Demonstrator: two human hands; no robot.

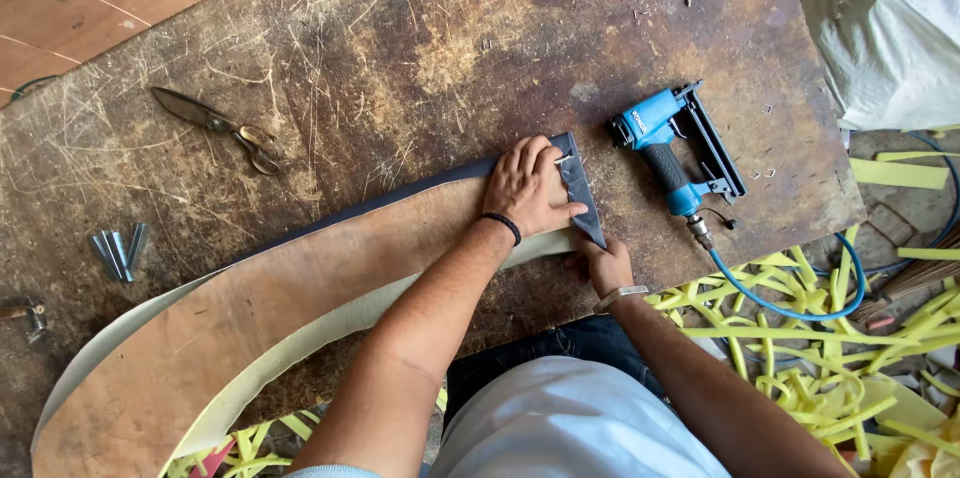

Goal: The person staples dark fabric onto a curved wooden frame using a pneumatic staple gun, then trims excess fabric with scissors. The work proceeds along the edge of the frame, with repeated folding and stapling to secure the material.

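Observation:
A long curved plywood piece [250, 308] lies on the worn workbench [420, 48], edged with pale lining and dark blue-grey covering [585, 193] folded over its right end. My left hand [525, 188] presses flat on that end, fingers spread over the fold. My right hand [600, 263] grips the covering's lower corner from below, pulling it against the wood. Just right of both hands lies a blue pneumatic staple gun [675, 148], untouched.
Old scissors [220, 126] lie at the bench's left, with strips of staples [120, 253] lower left. A blue air hose [800, 303] runs off the bench's right edge. Yellow foam offcuts [850, 358] litter the floor. White cloth [890, 28] sits at top right.

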